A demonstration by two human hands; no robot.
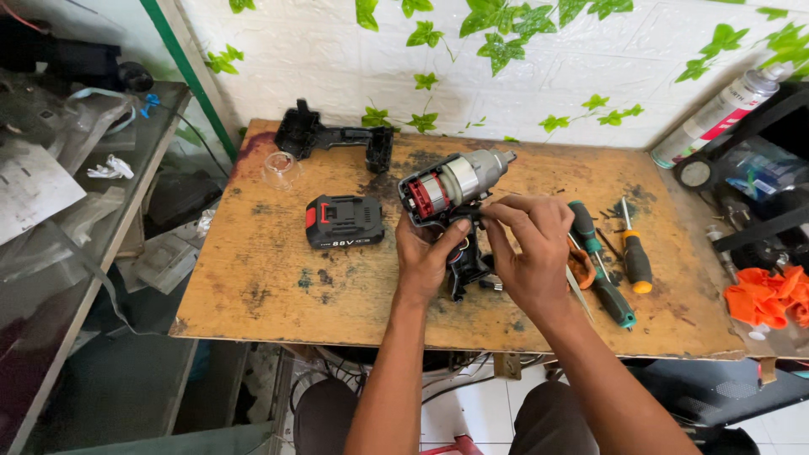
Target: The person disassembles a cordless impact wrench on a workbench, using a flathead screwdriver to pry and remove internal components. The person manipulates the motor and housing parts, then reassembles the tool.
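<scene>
At far left a glass-topped shelf (101, 181) carries clear plastic bags, papers and a crumpled white scrap (111, 168); a green post (190, 76) rises beside it. The wall (590, 59) behind is white embossed panelling with green ivy leaves trailing across it. The table (253, 286) is a worn, stained wooden board over a pale tiled floor.

On the board's left lie a clear cup (281, 169) and a black housing half (333, 137) at the back edge, then a black-and-red battery (344, 221) nearer the middle. At the centre stands the drill (451, 190) — shell opened, its red-and-copper motor and silver gear head bared. The left hand (430, 253) grips the drill's handle from below; the right hand (527, 248) pinches a spot just under the motor with thumb and forefinger.

Right of the hands lie two green screwdrivers (611, 299), an orange-handled one (636, 261) and scattered screws (619, 206). At far right — a spray can (720, 114) leaning on the wall, a dark rack (758, 211), and an orange cloth (767, 295).
</scene>
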